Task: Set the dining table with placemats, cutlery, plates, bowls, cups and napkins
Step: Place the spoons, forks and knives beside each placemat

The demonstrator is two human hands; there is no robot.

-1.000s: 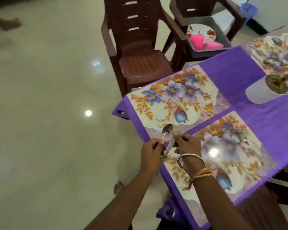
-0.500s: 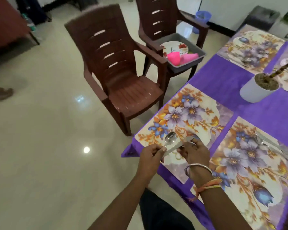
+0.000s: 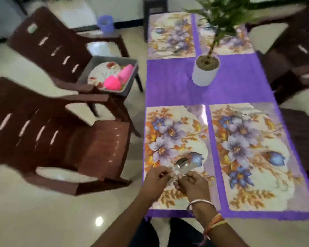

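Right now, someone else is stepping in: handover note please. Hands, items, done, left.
Left hand and right hand: both pinch the cutlery, a spoon plus another flat steel piece, over the near-left placemat.
Near-right placemat: cutlery at its far edge. The two far placemats seem to have some too; blurry.
Floral plates and pink cups wait in the grey tray on the chair.
Done: four placemats laid.
Left: set this cutlery down, then plates, bowls, cups, napkins. No bowls or napkins in view.

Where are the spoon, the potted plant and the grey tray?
spoon [image 3: 182,162]: head view, on its bowl.
potted plant [image 3: 204,75]: head view, on the white pot's wall.
grey tray [image 3: 130,81]: head view, on its right wall.
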